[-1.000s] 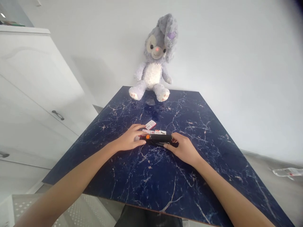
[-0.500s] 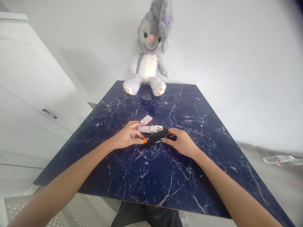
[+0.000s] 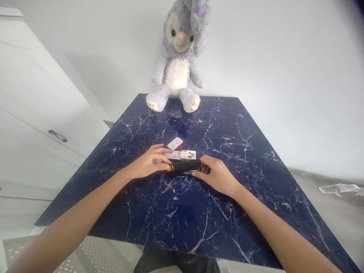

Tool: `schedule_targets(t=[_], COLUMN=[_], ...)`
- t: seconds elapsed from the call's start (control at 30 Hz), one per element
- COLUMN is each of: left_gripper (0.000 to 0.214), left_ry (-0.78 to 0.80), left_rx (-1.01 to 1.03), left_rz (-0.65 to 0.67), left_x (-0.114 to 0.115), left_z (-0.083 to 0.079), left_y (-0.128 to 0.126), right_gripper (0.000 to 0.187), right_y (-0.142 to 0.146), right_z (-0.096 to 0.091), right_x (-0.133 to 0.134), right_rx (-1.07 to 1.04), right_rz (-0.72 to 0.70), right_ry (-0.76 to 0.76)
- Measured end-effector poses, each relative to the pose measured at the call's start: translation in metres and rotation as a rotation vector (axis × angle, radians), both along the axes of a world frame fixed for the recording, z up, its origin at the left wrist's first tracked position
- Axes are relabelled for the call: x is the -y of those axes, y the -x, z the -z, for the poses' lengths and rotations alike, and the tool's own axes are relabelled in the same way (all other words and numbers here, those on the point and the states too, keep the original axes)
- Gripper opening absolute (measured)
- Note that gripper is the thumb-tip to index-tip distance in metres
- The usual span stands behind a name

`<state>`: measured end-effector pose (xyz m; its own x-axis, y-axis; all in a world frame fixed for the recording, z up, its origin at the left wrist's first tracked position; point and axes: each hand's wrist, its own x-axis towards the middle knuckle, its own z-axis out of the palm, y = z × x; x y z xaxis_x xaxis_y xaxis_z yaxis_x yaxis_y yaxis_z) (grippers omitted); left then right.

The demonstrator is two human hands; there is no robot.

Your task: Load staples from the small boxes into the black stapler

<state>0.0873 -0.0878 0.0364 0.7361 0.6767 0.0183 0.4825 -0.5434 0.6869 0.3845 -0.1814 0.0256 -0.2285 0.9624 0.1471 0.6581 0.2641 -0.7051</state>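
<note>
Head view, stapler levelled flat again, left hand, right hand gripping ends

The worktop is deep navy with pale marble-like veining. At the middle of the frame lies a black stapler with an orange tip at its left end. Just above it are small white boxes with red printing. At top centre sits a plush rabbit, lilac-grey with a white belly, pink nose and pink-spotted soles. The cabinet at left is white with a dark handle.
</note>
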Motion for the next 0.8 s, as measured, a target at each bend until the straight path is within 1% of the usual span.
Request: schedule_targets(t=[0.1,0.2,0.37,0.53,0.6,0.67,0.73,0.8], left_gripper=[0.028,0.033,0.048,0.058,0.061,0.056,0.050,0.053], left_ry=[0.053,0.067,0.056,0.016,0.014,-0.017,-0.097,-0.171], left_rx=[-0.006,-0.004,0.017,0.073,0.128,0.151,0.088,-0.052], left_rz=[-0.025,-0.038,-0.082,-0.113,-0.163,-0.262,-0.348,-0.365], left_x=[0.000,0.001,0.004,0.004,0.002,0.000,0.000,0.002], left_z=[-0.003,-0.003,-0.003,-0.001,0.001,0.000,-0.003,-0.010], left_y=[0.000,-0.001,0.000,0.000,0.000,0.002,0.004,0.006], right_gripper=[0.019,0.012,0.020,0.021,0.023,0.023,0.022,0.021], right_y=[-0.003,-0.007,-0.014,-0.032,-0.043,-0.053,-0.061,-0.064], right_z=[-0.004,-0.009,-0.016,-0.026,-0.031,-0.034,-0.034,-0.032], right_x=[0.000,0.000,-0.003,-0.004,-0.003,-0.004,-0.004,-0.005], right_rx=[-0.015,-0.051,-0.080,0.034,0.100,0.149,0.180,0.198], right_rz=[-0.022,-0.039,-0.065,-0.088,-0.072,-0.062,-0.070,-0.086], right_ry=[0.036,0.093,0.129,0.146,0.149,0.154,0.149,0.135])
